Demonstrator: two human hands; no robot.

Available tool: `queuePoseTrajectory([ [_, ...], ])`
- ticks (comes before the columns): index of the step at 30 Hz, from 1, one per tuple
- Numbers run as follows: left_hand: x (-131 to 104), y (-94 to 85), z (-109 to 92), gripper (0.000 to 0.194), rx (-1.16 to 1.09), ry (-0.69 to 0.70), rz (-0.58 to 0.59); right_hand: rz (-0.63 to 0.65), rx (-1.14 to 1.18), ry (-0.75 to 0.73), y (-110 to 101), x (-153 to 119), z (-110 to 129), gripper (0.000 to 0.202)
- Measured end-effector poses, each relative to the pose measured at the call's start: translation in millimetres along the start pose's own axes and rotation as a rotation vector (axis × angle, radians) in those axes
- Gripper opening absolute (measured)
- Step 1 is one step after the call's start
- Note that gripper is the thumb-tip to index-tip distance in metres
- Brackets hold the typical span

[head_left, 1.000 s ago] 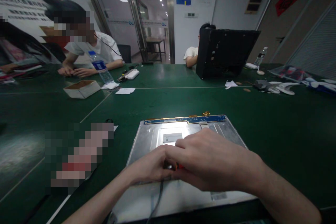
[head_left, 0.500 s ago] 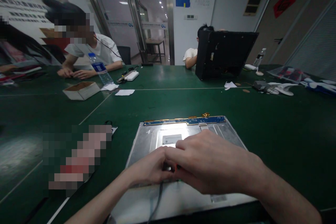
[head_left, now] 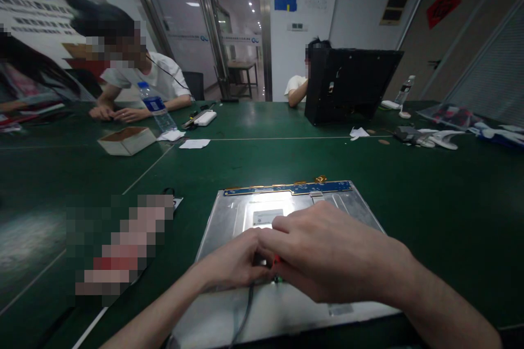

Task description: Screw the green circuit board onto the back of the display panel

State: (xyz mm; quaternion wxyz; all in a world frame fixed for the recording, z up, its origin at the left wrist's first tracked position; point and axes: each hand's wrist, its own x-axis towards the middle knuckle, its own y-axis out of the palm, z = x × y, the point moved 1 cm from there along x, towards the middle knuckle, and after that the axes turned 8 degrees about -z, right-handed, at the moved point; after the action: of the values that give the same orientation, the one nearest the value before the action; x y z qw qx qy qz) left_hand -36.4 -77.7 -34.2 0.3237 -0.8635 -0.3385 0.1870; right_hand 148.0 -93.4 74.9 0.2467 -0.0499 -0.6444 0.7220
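Note:
A flat display panel [head_left: 229, 210] lies back side up on the table, its silvery metal showing, with a narrow blue circuit board [head_left: 262, 190] along the far edge. Over its near half my two hands meet. My left hand [head_left: 241, 259] is closed, fingers pinched, and a black cable [head_left: 247, 313] runs in under its thumb. Curled beside it, my right hand [head_left: 327, 253] grips a small red part [head_left: 277, 260], mostly covered by the fingers. A speck of green shows just below the red. The fingertips hide the exact contact between these pieces.
A blurred-out flat item [head_left: 126, 245] lies left of the panel. Further off are an open white box [head_left: 126, 143], a water bottle [head_left: 158, 109], paper [head_left: 195, 144] and a large black casing [head_left: 352, 87]. Other people sit across the green table [head_left: 254, 158].
My right fingers have shifted very slightly, so more of the red part and the green speck shows. The panel and my left hand look unmoved.

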Motion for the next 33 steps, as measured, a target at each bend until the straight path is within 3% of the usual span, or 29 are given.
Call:
queuePoseTrajectory([
  [10, -0.6, -2.1, -3.5, 0.015, 0.031, -0.029, 0.001, 0.053, 0.07, -0.015, -2.4, -1.5, 0.3, 0.026],
  [16, -0.8, -1.1, -3.0, 0.014, 0.062, -0.021, -0.022, 0.008, 0.007, -0.006, -0.2, -1.1, 1.0, 0.016],
  [27, -1.9, 0.3, -0.5, 0.014, 0.035, -0.036, 0.015, 0.041, 0.084, 0.0, -2.2, -1.6, 0.7, 0.024],
  [33, -2.5, 0.9, 0.8, 0.014, 0.016, -0.044, 0.009, 0.002, -0.004, 0.012, 2.2, -1.1, 0.9, 0.014],
])
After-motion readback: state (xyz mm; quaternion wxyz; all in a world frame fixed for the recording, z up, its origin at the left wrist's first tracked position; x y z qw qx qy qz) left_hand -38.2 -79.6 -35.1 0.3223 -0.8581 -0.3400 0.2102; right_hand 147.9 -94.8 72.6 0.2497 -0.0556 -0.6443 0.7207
